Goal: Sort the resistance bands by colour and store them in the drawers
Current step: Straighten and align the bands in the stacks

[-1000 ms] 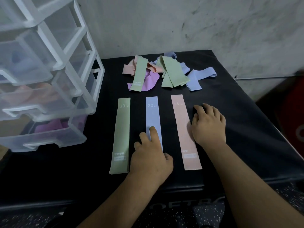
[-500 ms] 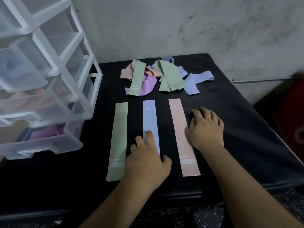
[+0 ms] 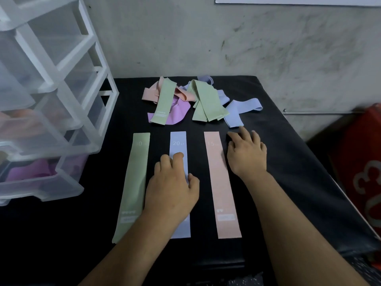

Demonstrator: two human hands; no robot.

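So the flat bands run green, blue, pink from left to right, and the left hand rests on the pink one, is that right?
Not quite: the head view shows the left hand resting on the blue band; the order is right.

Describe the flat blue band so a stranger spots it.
On the black table, three bands lie flat in a row. The blue band is the middle one, between the green band and the pink band; it alone is marked 20 and lies under the left hand.
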